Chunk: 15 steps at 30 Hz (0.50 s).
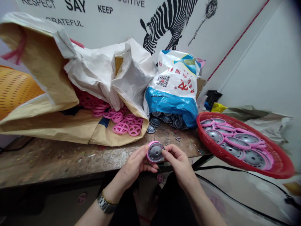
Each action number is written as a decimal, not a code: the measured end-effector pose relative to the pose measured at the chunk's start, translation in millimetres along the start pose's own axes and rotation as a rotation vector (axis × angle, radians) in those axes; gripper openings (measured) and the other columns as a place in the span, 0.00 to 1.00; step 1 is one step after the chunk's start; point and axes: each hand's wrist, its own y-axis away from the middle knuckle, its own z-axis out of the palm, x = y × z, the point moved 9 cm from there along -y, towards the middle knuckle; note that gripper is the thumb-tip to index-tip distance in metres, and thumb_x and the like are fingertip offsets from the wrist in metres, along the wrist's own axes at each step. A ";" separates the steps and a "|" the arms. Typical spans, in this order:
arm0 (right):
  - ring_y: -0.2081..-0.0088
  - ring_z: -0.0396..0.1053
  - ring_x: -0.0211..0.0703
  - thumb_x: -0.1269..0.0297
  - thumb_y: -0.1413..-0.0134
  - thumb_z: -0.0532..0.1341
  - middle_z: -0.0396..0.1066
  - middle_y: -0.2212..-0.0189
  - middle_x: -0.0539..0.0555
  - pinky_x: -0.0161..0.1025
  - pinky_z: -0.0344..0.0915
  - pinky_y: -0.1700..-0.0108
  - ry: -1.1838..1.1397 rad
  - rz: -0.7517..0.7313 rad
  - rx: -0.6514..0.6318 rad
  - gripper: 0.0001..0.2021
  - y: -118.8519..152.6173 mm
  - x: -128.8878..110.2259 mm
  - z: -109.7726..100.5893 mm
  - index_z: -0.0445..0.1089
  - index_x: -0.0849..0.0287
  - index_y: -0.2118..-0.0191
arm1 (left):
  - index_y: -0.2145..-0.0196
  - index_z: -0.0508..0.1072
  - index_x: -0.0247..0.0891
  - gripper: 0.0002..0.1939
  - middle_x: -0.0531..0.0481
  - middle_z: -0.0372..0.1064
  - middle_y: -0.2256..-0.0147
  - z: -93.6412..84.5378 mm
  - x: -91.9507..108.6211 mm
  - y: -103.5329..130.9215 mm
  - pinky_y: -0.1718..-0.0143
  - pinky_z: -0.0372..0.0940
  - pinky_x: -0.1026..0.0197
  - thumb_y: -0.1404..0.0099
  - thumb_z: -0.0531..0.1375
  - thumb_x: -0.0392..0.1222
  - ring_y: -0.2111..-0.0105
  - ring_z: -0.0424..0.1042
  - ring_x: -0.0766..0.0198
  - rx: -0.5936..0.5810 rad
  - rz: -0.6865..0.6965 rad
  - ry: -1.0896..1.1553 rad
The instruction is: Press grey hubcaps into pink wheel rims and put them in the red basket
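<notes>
A grey disc point(155, 152) with a pink ring point(148, 156) along its left edge is held between both hands, just off the table's front edge. My left hand point(138, 161) grips its left side, fingers curled beneath. On the right side, the thumb and fingers of my right hand point(176, 159) pinch the rim. Pink spoked rings point(121, 128) spill from an open paper sack point(94, 131) at the left. Loose grey discs point(155, 121) lie under the mouth of a white and blue bag point(172, 99). Pink rings fitted with grey discs point(255, 158) fill a red basket point(279, 168) at the right.
The worn wooden table point(70, 160) ends just before my hands. An orange perforated basket point(17, 89) stands at the far left. Black straps point(230, 169) run below the red basket. On the floor lies a pink ring point(82, 198).
</notes>
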 end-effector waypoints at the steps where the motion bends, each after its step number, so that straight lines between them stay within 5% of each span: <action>1: 0.70 0.66 0.38 0.50 0.55 0.72 0.71 0.74 0.48 0.34 0.63 0.65 0.002 -0.009 0.030 0.17 -0.3 0.3 -2.9 0.70 0.58 0.72 | 0.48 0.72 0.33 0.25 0.43 0.74 0.61 -1.8 3.2 0.9 0.68 0.74 0.62 0.33 0.62 0.56 0.70 0.76 0.64 0.036 0.023 -0.046; 7: 0.67 0.72 0.41 0.57 0.56 0.72 0.75 0.70 0.49 0.36 0.67 0.63 -0.034 -0.048 0.126 0.16 3.7 -0.7 -8.2 0.70 0.55 0.63 | 0.52 0.73 0.35 0.22 0.47 0.72 0.60 2.5 14.3 2.0 0.67 0.75 0.61 0.34 0.62 0.55 0.68 0.75 0.63 0.053 0.110 -0.275; 15: 0.59 0.72 0.43 0.57 0.41 0.64 0.77 0.61 0.52 0.37 0.67 0.56 0.163 -0.104 -0.101 0.11 19.0 -9.7 13.2 0.75 0.55 0.56 | 0.54 0.75 0.37 0.17 0.49 0.70 0.64 3.8 16.7 3.1 0.71 0.73 0.63 0.31 0.58 0.52 0.69 0.73 0.63 0.045 0.189 -0.452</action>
